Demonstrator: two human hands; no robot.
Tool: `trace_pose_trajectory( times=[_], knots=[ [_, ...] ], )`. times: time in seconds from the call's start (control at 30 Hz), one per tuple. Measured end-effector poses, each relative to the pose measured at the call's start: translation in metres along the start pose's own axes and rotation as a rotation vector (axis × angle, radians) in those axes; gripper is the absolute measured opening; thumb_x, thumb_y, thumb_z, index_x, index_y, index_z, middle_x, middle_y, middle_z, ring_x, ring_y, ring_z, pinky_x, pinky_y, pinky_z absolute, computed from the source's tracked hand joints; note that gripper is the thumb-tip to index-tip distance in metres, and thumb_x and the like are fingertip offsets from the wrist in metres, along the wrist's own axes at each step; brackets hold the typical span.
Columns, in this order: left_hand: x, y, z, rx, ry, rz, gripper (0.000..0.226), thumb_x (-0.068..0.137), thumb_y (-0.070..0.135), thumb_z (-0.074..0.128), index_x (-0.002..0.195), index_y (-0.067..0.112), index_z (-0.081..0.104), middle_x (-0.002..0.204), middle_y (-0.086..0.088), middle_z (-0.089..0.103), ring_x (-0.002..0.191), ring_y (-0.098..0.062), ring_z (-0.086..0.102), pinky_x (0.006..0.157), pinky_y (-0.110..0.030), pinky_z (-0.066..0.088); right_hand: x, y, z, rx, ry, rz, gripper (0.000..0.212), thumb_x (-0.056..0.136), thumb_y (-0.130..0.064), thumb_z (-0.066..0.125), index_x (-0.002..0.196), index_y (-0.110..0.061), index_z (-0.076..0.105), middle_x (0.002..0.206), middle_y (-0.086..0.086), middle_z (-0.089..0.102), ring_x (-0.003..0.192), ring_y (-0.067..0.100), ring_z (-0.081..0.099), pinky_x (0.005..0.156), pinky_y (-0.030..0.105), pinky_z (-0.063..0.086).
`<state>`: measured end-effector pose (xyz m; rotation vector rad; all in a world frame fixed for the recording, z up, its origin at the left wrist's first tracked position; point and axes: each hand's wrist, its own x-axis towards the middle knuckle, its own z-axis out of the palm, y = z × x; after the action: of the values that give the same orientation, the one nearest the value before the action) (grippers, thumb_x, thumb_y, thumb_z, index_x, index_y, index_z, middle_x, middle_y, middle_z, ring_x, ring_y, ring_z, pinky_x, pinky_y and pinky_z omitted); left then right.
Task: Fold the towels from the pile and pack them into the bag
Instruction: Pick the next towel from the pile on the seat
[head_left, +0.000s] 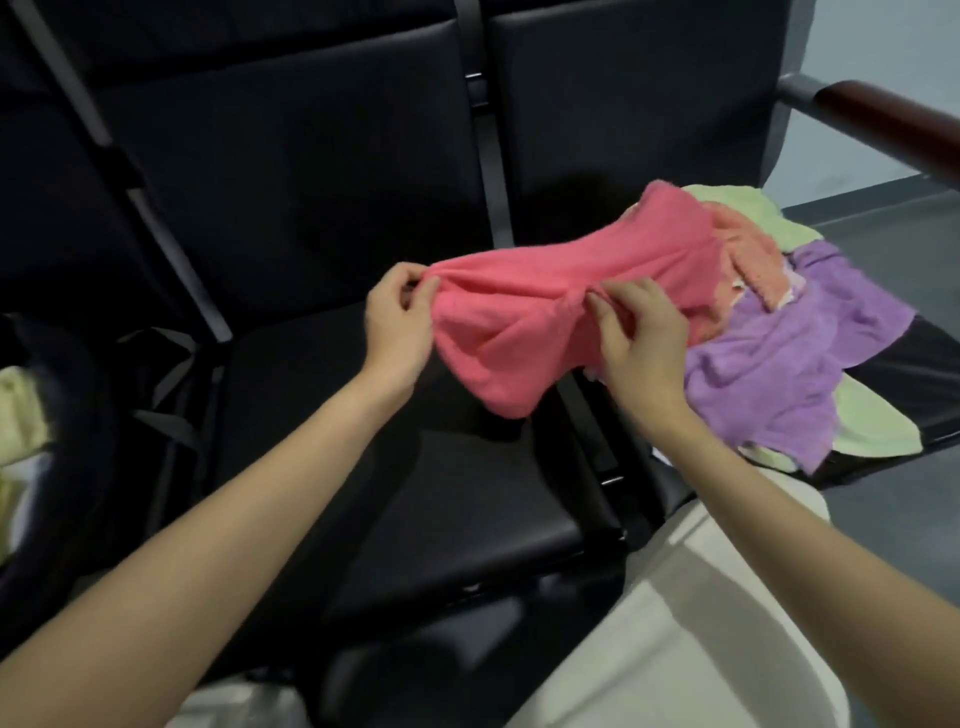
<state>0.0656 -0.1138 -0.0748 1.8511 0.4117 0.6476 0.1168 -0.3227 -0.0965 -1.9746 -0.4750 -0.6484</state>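
Towels are what you have in hand: your left hand (397, 319) pinches one bunched end of the pink towel (545, 317), fingers curled into the cloth, and your right hand (641, 338) pinches a gather nearer its middle. It hangs crumpled between them above the black seat (405, 467), its long axis running left to right, with the far end trailing up onto the pile (779, 332) just beyond your right hand. That hand is the nearer one to the trailing end, so it looks best placed to draw it free before you spread and fold. At your far left sits the dark bag (67, 415), mouth open, with pale green cloth (21, 410) showing inside. On the pile lie purple, pale green and peach towels.
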Motion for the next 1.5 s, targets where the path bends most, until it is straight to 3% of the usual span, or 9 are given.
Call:
trace_pose_trajectory(
  times=[0.2,0.4,0.57,0.67,0.8,0.93,1.13,1.27,1.5],
  knots=[
    [-0.042,-0.082,-0.129,0.179,0.115,-0.349,0.017,0.091,0.01,0.059,0.077,0.019,0.061,0.075,0.007,0.059,0.081,-0.012,0.056,0.075,-0.026,0.047,-0.1,-0.05,0.058,0.1,-0.34,-0.046,0.012,0.086,-0.006,0.062,0.089,-0.003,0.073,0.074,0.008,0.057,0.068,0.009,0.049,0.067,0.015,0.035],
    [-0.099,-0.143,-0.21,0.226,0.225,-0.673,0.023,0.091,0.011,0.058,0.07,0.021,0.059,0.073,0.0,0.059,0.083,-0.022,0.057,0.086,-0.048,0.053,-0.165,-0.057,0.085,0.075,-0.724,-0.138,0.027,0.088,-0.014,0.049,0.09,-0.001,0.072,0.079,0.01,0.059,0.072,0.027,0.059,0.068,0.036,0.048],
    [-0.118,-0.143,-0.214,0.489,0.269,-0.751,0.017,0.083,0.005,0.053,0.094,0.009,0.066,0.101,-0.018,0.067,0.102,-0.038,0.061,0.085,-0.04,0.049,-0.177,-0.052,0.08,0.041,-0.715,-0.038,0.027,0.073,0.013,0.06,0.096,0.0,0.068,0.094,0.011,0.059,0.085,0.027,0.059,0.078,0.027,0.045],
    [-0.108,-0.128,-0.19,0.677,0.231,-0.523,0.033,0.08,0.006,0.055,0.112,0.011,0.06,0.114,-0.013,0.062,0.107,-0.032,0.058,0.093,-0.04,0.047,-0.187,-0.043,0.075,0.003,-0.633,0.141,0.035,0.072,0.003,0.07,0.106,-0.001,0.061,0.107,0.014,0.053,0.098,0.028,0.056,0.088,0.032,0.047],
    [-0.087,-0.104,-0.132,0.549,-0.121,-0.191,0.027,0.079,0.0,0.06,0.105,0.007,0.065,0.102,-0.006,0.067,0.085,-0.015,0.06,0.076,-0.014,0.043,-0.193,-0.028,0.067,-0.134,-0.613,0.349,0.034,0.068,-0.026,0.082,0.087,-0.006,0.062,0.093,0.012,0.055,0.09,0.023,0.05,0.079,0.028,0.04],
    [-0.066,-0.086,-0.068,0.49,-0.44,-0.1,0.022,0.084,0.006,0.067,0.105,0.007,0.07,0.101,-0.007,0.07,0.082,-0.011,0.058,0.074,-0.014,0.045,-0.194,-0.023,0.059,-0.076,-0.661,0.307,0.017,0.072,-0.017,0.077,0.071,-0.007,0.063,0.078,0.007,0.053,0.076,0.023,0.053,0.07,0.03,0.042],
    [-0.048,-0.098,0.0,0.632,-0.654,-0.118,0.038,0.081,0.031,0.075,0.11,0.007,0.068,0.109,-0.008,0.068,0.1,-0.02,0.062,0.078,-0.018,0.039,-0.188,-0.014,0.049,0.168,-0.628,0.4,0.007,0.088,-0.009,0.062,0.087,-0.007,0.055,0.069,-0.009,0.055,0.06,0.003,0.049,0.062,0.022,0.041],
    [-0.05,-0.114,0.017,0.605,-0.605,-0.166,0.025,0.083,0.022,0.073,0.098,0.003,0.067,0.094,-0.009,0.066,0.088,-0.022,0.059,0.068,-0.019,0.036,-0.182,-0.019,0.041,0.291,-0.562,0.359,0.005,0.096,-0.009,0.049,0.094,-0.012,0.046,0.074,-0.014,0.048,0.065,-0.004,0.045,0.065,0.014,0.037],
    [-0.063,-0.081,-0.048,0.145,-0.046,-0.113,0.017,0.085,0.0,0.063,0.078,0.011,0.053,0.073,0.004,0.054,0.064,0.001,0.051,0.062,-0.013,0.041,-0.145,-0.018,0.042,0.293,-0.423,0.305,0.003,0.095,-0.02,0.052,0.096,-0.018,0.053,0.077,-0.011,0.056,0.071,0.012,0.057,0.068,0.033,0.046]
  ],
)
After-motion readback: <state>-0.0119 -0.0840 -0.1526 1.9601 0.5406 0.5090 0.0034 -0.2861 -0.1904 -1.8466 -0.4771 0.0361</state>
